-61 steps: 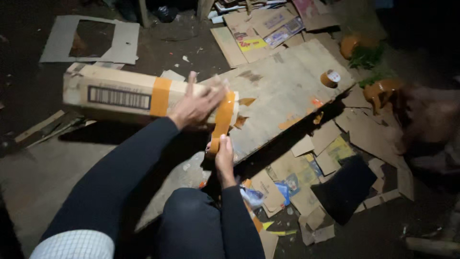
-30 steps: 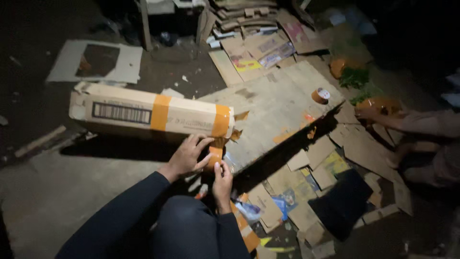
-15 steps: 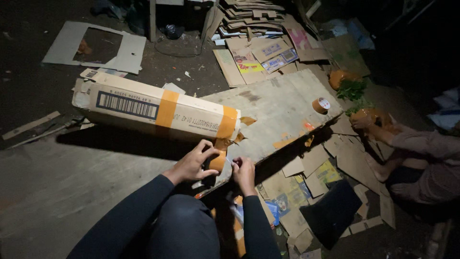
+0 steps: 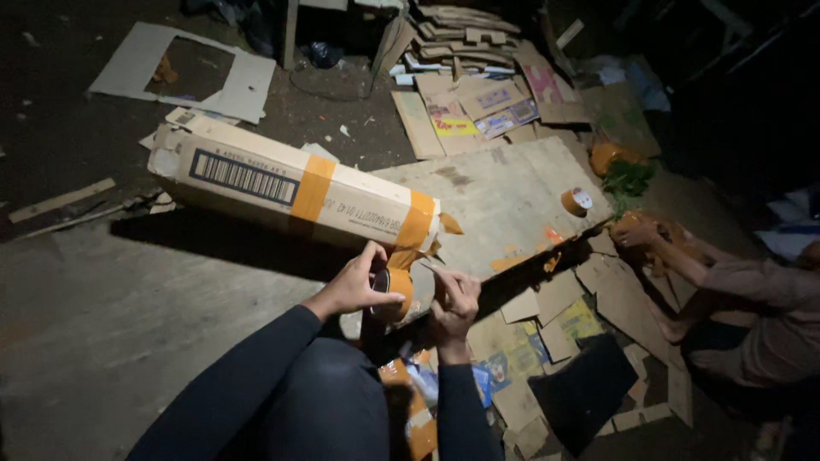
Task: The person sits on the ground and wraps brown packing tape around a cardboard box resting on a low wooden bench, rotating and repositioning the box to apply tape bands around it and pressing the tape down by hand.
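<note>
Long brown cardboard box, matte and banded with glossy orange tape, lies slanted on rough grey ground. At its five o'clock end, the left hand curls around an orange tape roll, fingers wrapped over its rim. The right hand, at the roll's three o'clock, pinches the loose tape strip, wrist bent upward.

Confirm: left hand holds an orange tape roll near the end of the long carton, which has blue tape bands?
Not quite. The head view shows the left hand on the orange tape roll by the long carton, but its tape bands are orange, not blue.
</note>
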